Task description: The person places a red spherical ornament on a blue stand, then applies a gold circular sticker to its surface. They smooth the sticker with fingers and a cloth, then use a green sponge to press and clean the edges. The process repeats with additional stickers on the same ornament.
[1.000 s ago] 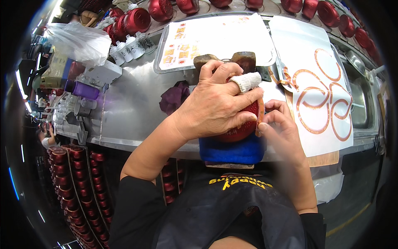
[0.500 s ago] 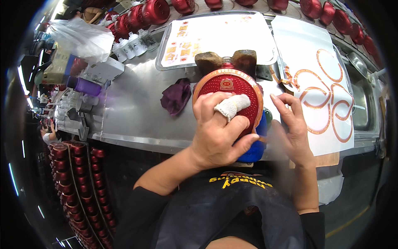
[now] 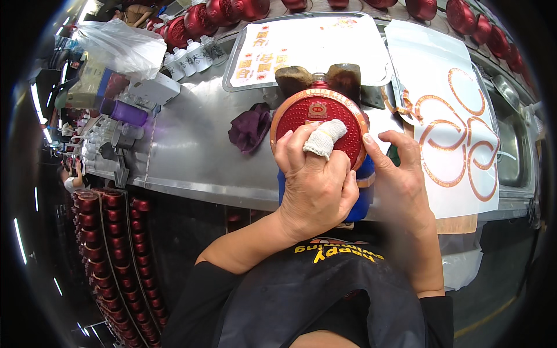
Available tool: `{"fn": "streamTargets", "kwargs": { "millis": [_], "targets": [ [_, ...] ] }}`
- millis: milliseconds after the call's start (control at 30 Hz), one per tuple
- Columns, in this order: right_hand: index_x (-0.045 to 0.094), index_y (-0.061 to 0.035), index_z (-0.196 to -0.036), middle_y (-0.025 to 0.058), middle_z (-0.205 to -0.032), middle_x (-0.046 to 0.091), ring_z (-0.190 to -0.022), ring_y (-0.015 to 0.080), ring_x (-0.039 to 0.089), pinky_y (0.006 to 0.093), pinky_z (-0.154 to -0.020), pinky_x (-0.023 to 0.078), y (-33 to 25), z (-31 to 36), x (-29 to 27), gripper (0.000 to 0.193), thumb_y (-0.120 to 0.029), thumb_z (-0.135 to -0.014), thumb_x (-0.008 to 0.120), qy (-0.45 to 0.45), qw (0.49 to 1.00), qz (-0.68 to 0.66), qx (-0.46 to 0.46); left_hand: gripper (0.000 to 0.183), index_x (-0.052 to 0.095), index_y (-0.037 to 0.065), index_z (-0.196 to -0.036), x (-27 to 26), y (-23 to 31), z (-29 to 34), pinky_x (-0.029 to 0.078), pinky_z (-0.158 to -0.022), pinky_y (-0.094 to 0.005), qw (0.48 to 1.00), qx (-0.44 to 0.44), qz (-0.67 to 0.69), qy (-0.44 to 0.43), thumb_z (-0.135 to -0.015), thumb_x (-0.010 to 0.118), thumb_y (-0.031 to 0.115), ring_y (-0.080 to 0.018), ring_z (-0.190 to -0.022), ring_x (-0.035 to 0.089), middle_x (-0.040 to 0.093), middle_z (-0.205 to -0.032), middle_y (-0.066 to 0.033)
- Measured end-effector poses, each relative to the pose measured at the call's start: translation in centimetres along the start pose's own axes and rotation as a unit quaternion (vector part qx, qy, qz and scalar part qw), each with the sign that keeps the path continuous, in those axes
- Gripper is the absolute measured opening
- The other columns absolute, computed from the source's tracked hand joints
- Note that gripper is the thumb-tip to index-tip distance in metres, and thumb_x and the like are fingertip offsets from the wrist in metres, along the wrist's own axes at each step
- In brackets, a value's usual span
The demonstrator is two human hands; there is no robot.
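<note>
A round red bottle [image 3: 342,136] with a studded face and a small emblem lies against a dark, two-lobed rest [image 3: 347,78]. An orange printed strip [image 3: 284,109] runs around its rim, and a short end stands off at the lower right. My left hand [image 3: 316,188] is curled over the lower face, its white cloth-covered finger pressed to the studs. What lies under its bent fingers is hidden. At the right rim, the thumb of my right hand [image 3: 403,177] touches the strip, with its index finger bent and apart. Blue material [image 3: 362,203] shows beneath the bottle.
Curved orange strips [image 3: 444,148] lie on a white sheet [image 3: 426,52] at right, beside a sink [image 3: 513,156]. Behind stands a tray [image 3: 319,46] with printed stickers. A purple cloth [image 3: 249,129] lies left. Red bottles [image 3: 220,11] line the back; more stand in rows [image 3: 93,238] lower left.
My right hand has moved left and up, bringing its thumb onto the bottle's rim. My left thumb has drawn in from the strip's loose end. The view has shifted slightly.
</note>
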State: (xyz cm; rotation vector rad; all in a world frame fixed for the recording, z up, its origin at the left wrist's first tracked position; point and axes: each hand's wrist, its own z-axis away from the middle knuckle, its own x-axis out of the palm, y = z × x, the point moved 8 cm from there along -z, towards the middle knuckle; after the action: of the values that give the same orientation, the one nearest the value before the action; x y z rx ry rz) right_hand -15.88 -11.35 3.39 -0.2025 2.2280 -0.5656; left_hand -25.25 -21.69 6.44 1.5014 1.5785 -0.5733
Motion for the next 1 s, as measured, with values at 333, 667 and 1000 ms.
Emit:
{"fn": "streamTargets", "kwargs": {
  "millis": [333,667,1000],
  "targets": [
    [0.065,-0.0144,-0.139,0.0139,-0.122,0.056,-0.115,0.0351,0.054,0.0474,-0.098,0.047,-1.1,0.7,-0.1,0.070,0.007,-0.072,0.066,-0.041,0.999,0.032,-0.011,0.026,0.063,0.003,-0.090,-0.4,0.1,0.8,0.026,-0.108,-0.0608,1.000,-0.017,-0.020,-0.004,-0.071,0.073,0.018,-0.0421,-0.132,0.038,0.055,-0.132,-0.0253],
    [0.065,-0.0147,-0.139,0.0133,-0.120,0.057,-0.115,0.0344,0.055,0.0467,-0.095,0.047,-2.0,1.2,0.0,0.067,0.004,-0.075,0.067,-0.064,0.997,0.048,0.002,0.036,0.060,0.008,-0.095,-0.6,-0.1,2.0,0.024,-0.110,-0.0614,0.999,-0.024,0.011,0.037,-0.076,0.080,0.031,-0.0434,-0.132,0.037,0.056,-0.125,-0.0230],
    [0.063,-0.0153,-0.142,0.0129,-0.118,0.057,-0.115,0.0347,0.055,0.0457,-0.092,0.047,-2.4,1.3,0.1,0.069,0.005,-0.076,0.065,-0.074,0.993,0.092,0.005,0.021,0.063,0.005,-0.089,-1.0,-0.8,2.8,0.027,-0.108,-0.0607,0.997,-0.039,-0.015,0.070,-0.073,0.073,0.014,-0.0434,-0.131,0.040,0.059,-0.125,-0.0231]
  ]
}}
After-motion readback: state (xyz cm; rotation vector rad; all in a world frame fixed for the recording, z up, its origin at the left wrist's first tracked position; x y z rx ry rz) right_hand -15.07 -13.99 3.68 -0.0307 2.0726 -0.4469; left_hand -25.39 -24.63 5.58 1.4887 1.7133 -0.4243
